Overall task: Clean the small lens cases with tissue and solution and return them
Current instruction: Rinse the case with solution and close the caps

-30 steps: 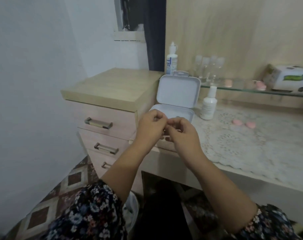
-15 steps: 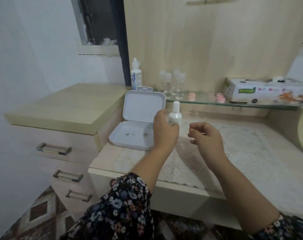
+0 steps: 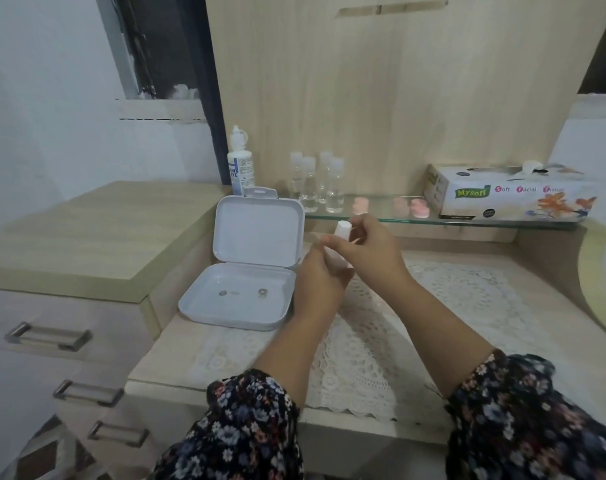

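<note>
Holding of the small white bottle (image 3: 341, 227) is noted above the lace mat (image 3: 450, 296): the left hand (image 3: 320, 282) is wrapped round its body from below, and the right hand (image 3: 370, 251) is closed on its upper part, just under the cap, which shows between the fingers. Neither hand is relaxed.

Step in hand, as judged: the solution bottle is being opened or readied for dispensing; no tissue is held yet.

Position of task items: the white case (image 3: 239, 296) lies open on the counter just left of the hands, lid propped upright, two small dark pieces on its floor; what these are cannot be told. Small pink lens cases (image 3: 417, 208) are seen on the glass shelf (image 3: 502, 221), beside the tissue box (image 3: 509, 194). Clear vials (image 3: 315, 181) and a taller labelled bottle (image 3: 239, 164) stand at the shelf's left end.

Next move, as judged: the cap is to be freed by the right hand while the body is steadied by the left, after which a tissue is to be drawn from the box and wetted.
</note>
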The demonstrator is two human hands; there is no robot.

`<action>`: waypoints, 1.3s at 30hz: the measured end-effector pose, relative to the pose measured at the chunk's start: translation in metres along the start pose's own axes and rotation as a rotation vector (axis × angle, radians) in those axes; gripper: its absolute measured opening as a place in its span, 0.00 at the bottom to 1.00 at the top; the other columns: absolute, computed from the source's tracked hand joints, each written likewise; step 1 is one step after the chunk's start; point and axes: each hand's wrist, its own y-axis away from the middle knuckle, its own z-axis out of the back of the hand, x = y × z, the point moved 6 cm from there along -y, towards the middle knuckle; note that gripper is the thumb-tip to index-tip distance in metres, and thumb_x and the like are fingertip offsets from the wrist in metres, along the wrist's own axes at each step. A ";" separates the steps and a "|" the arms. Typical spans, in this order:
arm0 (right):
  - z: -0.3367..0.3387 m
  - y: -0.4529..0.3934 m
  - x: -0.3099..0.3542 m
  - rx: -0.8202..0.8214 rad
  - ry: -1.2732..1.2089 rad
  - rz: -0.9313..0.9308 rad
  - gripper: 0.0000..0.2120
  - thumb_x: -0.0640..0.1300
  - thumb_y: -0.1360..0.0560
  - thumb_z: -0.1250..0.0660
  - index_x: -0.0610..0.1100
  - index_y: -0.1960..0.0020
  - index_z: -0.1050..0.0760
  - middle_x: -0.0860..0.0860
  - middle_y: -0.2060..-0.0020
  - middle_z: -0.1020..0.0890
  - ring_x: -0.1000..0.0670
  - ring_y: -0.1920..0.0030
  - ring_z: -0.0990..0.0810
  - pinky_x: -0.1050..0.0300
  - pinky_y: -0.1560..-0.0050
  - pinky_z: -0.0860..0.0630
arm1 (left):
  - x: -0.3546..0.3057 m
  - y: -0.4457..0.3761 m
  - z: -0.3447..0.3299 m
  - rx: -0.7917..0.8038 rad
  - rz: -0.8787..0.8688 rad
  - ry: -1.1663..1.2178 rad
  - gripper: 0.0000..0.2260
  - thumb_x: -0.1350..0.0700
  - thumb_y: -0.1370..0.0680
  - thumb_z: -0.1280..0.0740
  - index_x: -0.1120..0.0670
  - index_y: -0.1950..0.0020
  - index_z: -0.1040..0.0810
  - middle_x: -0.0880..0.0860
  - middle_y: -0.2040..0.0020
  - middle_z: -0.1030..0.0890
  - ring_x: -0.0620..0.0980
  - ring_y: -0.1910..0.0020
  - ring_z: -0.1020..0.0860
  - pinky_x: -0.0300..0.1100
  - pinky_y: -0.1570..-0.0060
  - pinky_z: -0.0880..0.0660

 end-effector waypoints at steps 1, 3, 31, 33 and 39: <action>0.001 -0.003 0.001 -0.011 0.011 0.010 0.15 0.51 0.31 0.24 0.47 0.52 0.26 0.56 0.63 0.25 0.58 0.65 0.28 0.65 0.64 0.32 | -0.002 0.001 0.000 0.009 -0.019 0.002 0.20 0.54 0.27 0.28 0.45 0.37 0.29 0.44 0.52 0.19 0.44 0.52 0.20 0.48 0.50 0.21; 0.005 -0.008 0.002 -0.019 0.006 0.023 0.12 0.49 0.32 0.23 0.47 0.56 0.25 0.53 0.64 0.23 0.55 0.64 0.26 0.61 0.62 0.29 | -0.004 0.004 0.001 0.013 -0.040 0.012 0.24 0.56 0.28 0.27 0.44 0.35 0.31 0.42 0.52 0.20 0.43 0.51 0.20 0.46 0.50 0.21; 0.039 -0.007 -0.037 0.063 0.124 -0.091 0.06 0.40 0.23 0.32 0.45 0.46 0.23 0.54 0.56 0.21 0.56 0.59 0.24 0.65 0.65 0.30 | -0.013 0.016 0.010 -0.061 -0.109 0.039 0.20 0.60 0.31 0.26 0.47 0.42 0.26 0.43 0.50 0.22 0.45 0.52 0.24 0.38 0.55 0.29; 0.030 -0.001 -0.050 0.162 0.317 -0.095 0.08 0.42 0.24 0.31 0.47 0.45 0.22 0.54 0.54 0.21 0.54 0.58 0.22 0.63 0.64 0.27 | -0.013 0.016 0.011 -0.055 -0.105 0.052 0.21 0.60 0.31 0.26 0.47 0.42 0.26 0.43 0.50 0.22 0.44 0.52 0.24 0.35 0.56 0.30; 0.025 0.006 -0.066 0.234 0.516 -0.067 0.12 0.48 0.25 0.30 0.52 0.42 0.21 0.54 0.48 0.18 0.53 0.52 0.22 0.57 0.52 0.28 | -0.012 0.016 0.009 -0.043 -0.099 0.046 0.21 0.60 0.32 0.26 0.47 0.42 0.26 0.43 0.50 0.22 0.44 0.52 0.24 0.38 0.54 0.29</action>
